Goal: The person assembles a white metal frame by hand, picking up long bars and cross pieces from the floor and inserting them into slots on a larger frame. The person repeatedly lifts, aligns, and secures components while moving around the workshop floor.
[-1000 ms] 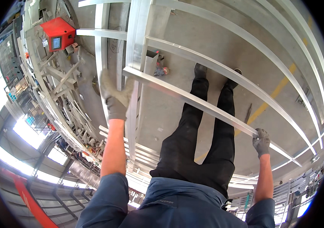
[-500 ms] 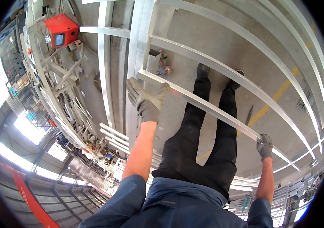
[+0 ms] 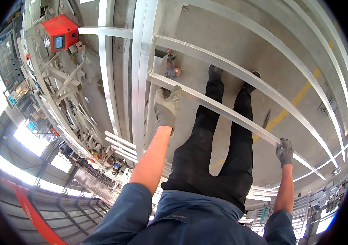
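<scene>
A long silver metal bar (image 3: 223,110) runs slantwise in front of my legs, from a wide metal rail (image 3: 142,61) on the left down to the right. My right hand (image 3: 284,153), in a grey glove, is closed around this bar toward its right end. Just below the bar's left end is my gloved left hand (image 3: 167,107). Its thumb and fingers are apart in a curved shape, and its fingertips reach the bar's near edge. Whether they touch the bar I cannot tell.
Beyond lies another parallel metal bar (image 3: 239,70), with several more further off. A red machine with a small screen (image 3: 61,33) stands at the upper left. A power tool (image 3: 173,70) is near the rail, and several white bars (image 3: 121,146) lie left of my arm.
My left hand has moved right, off the wide rail, to just below the bar's left end, and its fingers have curled. My right hand keeps its hold on the bar.
</scene>
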Action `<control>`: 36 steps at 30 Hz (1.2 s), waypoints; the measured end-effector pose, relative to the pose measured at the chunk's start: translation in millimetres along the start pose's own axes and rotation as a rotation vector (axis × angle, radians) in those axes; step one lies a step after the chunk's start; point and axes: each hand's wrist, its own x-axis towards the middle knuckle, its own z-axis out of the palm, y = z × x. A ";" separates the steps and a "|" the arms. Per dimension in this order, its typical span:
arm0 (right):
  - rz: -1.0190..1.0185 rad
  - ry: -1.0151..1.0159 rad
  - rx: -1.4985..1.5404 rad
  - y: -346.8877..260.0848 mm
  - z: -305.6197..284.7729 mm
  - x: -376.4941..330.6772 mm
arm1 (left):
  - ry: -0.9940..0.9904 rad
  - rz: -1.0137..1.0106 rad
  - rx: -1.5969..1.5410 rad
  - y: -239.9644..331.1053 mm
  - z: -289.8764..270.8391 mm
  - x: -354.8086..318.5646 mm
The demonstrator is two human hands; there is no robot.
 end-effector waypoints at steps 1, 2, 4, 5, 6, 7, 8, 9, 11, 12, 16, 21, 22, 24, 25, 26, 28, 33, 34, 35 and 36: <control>-0.005 0.014 -0.002 -0.3 -0.2 2.3 | -0.066 -0.044 -0.109 5.5 -3.0 0.0; -0.010 0.029 -0.003 -1.1 -0.3 3.8 | -0.131 -0.088 -0.219 7.6 -5.4 0.9; -0.030 0.000 0.030 -6.6 -1.6 6.0 | -0.112 -0.035 -0.238 1.8 -6.1 7.0; -0.041 -0.012 0.046 -10.8 -3.3 8.5 | -0.101 -0.006 -0.248 1.0 -7.3 9.5; -0.067 0.027 0.045 -15.3 -4.5 11.5 | -0.110 -0.050 -0.207 -0.2 -11.7 10.9; -0.085 0.062 0.045 -24.2 -8.1 12.3 | -0.127 -0.097 -0.162 14.9 -18.5 9.6; -0.109 0.098 0.045 -29.6 -12.8 14.5 | -0.137 -0.144 -0.119 23.7 -25.5 9.5; -0.111 0.093 0.049 -29.3 -16.8 15.9 | -0.172 -0.147 -0.101 21.5 -28.7 11.2; -0.118 0.091 0.056 -27.5 -26.7 20.8 | -0.241 -0.149 -0.069 9.1 -32.8 17.7; -0.110 0.081 0.047 -26.6 -32.9 23.2 | -0.116 0.035 0.046 -2.3 -39.2 20.6; -0.087 0.045 -0.005 -15.8 -47.1 27.4 | 0.389 0.431 0.256 -13.2 -70.8 39.8; -0.085 0.027 -0.017 -14.9 -45.9 45.6 | -0.350 -0.014 0.068 -34.3 -119.0 139.2; -0.075 0.006 -0.004 -17.8 -46.6 47.9 | -0.531 -0.199 0.120 -35.2 -123.8 150.7; -0.068 0.007 0.025 -16.9 -47.7 41.8 | -0.774 -0.179 0.075 0.9 -118.9 143.2; -0.075 0.010 0.041 -17.2 -48.4 42.4 | -0.873 -0.183 -0.025 0.7 -121.5 151.1; -0.103 0.042 0.046 -17.4 -48.5 42.8 | -0.970 -0.187 -0.126 -0.2 -124.0 155.9; -0.157 0.105 0.056 -17.5 -47.3 43.1 | -0.890 -0.143 -0.109 -16.0 -123.1 155.4; -0.153 0.143 0.017 -15.8 -41.6 42.5 | -0.851 -0.097 -0.121 -34.8 -122.6 161.3; -0.157 0.163 0.014 -15.0 -39.8 41.5 | -0.833 -0.111 -0.144 -33.1 -120.7 158.8; -0.133 0.112 0.005 -7.5 -37.5 38.1 | -0.816 -0.126 -0.168 -31.7 -118.5 157.2; -0.108 0.061 -0.005 0.8 -36.9 34.2 | -0.825 -0.097 -0.141 -29.6 -114.8 157.3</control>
